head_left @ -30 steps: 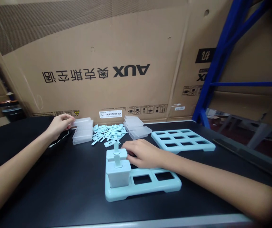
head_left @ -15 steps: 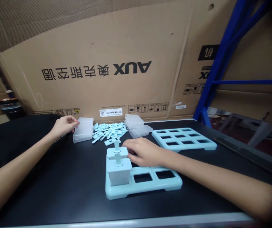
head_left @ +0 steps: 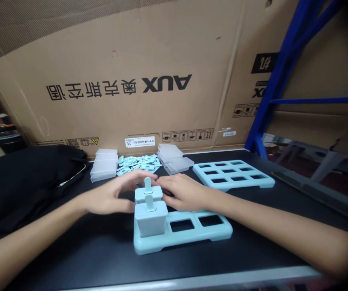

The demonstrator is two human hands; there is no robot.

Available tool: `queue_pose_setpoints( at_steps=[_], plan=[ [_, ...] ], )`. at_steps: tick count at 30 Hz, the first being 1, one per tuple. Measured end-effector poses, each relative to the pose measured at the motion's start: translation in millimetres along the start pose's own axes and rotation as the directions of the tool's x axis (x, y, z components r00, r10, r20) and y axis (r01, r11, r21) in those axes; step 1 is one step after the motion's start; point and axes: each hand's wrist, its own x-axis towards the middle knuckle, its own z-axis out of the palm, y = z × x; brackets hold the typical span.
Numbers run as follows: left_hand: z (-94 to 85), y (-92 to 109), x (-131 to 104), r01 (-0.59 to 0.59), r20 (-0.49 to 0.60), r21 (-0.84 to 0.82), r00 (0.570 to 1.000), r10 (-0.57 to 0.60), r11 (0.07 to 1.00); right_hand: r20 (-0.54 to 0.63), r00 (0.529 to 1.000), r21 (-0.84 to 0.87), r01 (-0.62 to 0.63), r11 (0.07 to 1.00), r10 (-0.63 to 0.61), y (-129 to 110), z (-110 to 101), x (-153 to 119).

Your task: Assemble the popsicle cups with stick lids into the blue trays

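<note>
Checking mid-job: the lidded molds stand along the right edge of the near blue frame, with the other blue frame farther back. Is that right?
Not quite: the head view shows the lidded molds along the left edge of the near blue frame. The other blue frame is farther back, as you say.

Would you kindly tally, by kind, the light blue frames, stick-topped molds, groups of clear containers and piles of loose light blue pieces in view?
Light blue frames: 2
Stick-topped molds: 2
Groups of clear containers: 2
Pile of loose light blue pieces: 1
Total: 7
</note>
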Motion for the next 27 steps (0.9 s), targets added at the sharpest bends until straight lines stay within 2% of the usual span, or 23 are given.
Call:
queue_pose_setpoints(
  at_steps=[1,3,6,11,14,25,27],
  plan=[
    [9.2,-1.9,2.1,-0.006,0.029,-0.033,1.000,0.007,0.999,0.006,1.000,0.003,-0.002,1.000,0.002,0.0,0.0,-0.1],
    [21.5,-9.0,5.3,-0.014,0.003,-0.068,1.000,0.014,0.998,0.013,1.000,0.008,-0.009,1.000,0.009,0.4,0.2,-0.3],
    [29.0,-19.7,7.6,-0.015,-0.054,-0.009,0.998,0.014,1.000,0.006,1.000,0.022,-0.007,1.000,0.007,1.5,1.1,-0.9],
    [34.7,-28.1,5.3,-0.047,-0.194,0.164,0.978,0.079,0.985,0.017,1.000,0.026,-0.010,1.000,0.010,2.5,1.6,-1.2],
    [38.0,-31.7,4.1,-0.063,-0.231,0.214,0.966,0.114,0.975,0.024,1.000,0.015,-0.005,1.000,0.005,2.8,1.1,-0.7],
    [39.4,-30.6,5.0,-0.052,-0.254,0.223,0.961,0.110,0.973,0.028,0.999,-0.051,-0.013,0.999,0.014,0.2,1.2,-1.6],
    [39.3,-30.6,6.0,-0.070,-0.236,0.200,0.965,0.117,0.977,-0.034,0.997,-0.126,-0.070,0.990,0.066,1.7,-3.5,-1.0]
  ],
)
